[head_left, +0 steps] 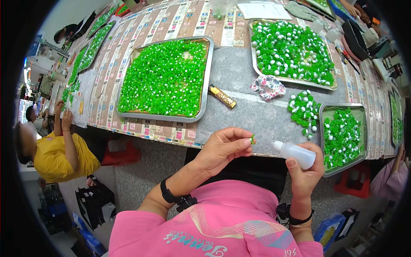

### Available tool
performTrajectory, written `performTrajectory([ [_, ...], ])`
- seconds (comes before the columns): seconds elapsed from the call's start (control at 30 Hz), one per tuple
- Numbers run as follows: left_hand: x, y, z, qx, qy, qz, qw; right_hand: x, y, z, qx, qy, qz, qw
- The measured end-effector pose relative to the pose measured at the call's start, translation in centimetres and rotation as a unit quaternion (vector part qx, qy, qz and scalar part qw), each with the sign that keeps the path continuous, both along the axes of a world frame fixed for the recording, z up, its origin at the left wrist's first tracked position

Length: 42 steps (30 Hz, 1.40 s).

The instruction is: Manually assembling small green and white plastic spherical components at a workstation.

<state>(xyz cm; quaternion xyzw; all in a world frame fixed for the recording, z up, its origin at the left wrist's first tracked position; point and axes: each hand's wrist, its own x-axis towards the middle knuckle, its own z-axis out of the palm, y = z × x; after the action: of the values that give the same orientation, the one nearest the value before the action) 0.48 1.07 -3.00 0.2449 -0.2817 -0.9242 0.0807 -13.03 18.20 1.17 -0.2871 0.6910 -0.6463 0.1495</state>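
Between thumb and fingertips, my left hand (pixel 227 147) pinches a small green-and-white piece (pixel 252 139) over the table's near edge. My right hand (pixel 306 173) is wrapped round a white squeeze bottle (pixel 296 154), tilted so its nozzle points left toward the piece, a short gap away. Beyond the bottle lies a loose pile of green pieces with white balls (pixel 304 112) on the grey mat (pixel 231 73). To its right stands a small metal tray (pixel 341 105) holding similar pieces.
A large tray (pixel 209 77) of green pieces is at left, another tray (pixel 295 81) at the far right. A yellow lighter (pixel 223 97) and a crumpled floral cloth (pixel 269 87) lie between them. A person in yellow (pixel 64 156) works at left; a red stool (pixel 353 182) stands at right.
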Motion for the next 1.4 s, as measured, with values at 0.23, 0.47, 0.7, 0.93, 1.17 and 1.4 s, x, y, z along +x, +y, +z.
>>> performTrajectory([
  [0.23, 0.1, -0.2, 0.1, 0.022, 0.007, -0.012, 1.000, -1.3, -3.5, -2.0, 0.059, 0.048, 0.037, 0.996],
  [0.47, 0.5, 0.0, 0.6, -0.009, -0.011, -0.001, 1.000, -1.6, -6.8, -4.2, 0.028, 0.012, 0.084, 0.996],
  [0.7, 0.3, 0.1, 1.0, -0.006, -0.022, -0.018, 1.000, -2.1, -4.1, -2.8, 0.038, 0.079, 0.037, 0.995],
  [0.93, 0.0, 0.5, 1.0, 0.005, -0.023, -0.035, 0.999, -5.7, 0.3, -1.8, 0.265, 0.360, -0.082, 0.891],
  [1.17, -0.3, 0.9, 1.5, 0.001, -0.007, -0.041, 0.999, -4.8, -0.3, -2.0, 0.216, 0.352, -0.066, 0.909],
  [1.4, 0.0, 1.6, 1.3, 0.018, 0.015, -0.050, 0.998, -0.5, 0.0, -0.3, 0.014, -0.097, 0.168, 0.981],
])
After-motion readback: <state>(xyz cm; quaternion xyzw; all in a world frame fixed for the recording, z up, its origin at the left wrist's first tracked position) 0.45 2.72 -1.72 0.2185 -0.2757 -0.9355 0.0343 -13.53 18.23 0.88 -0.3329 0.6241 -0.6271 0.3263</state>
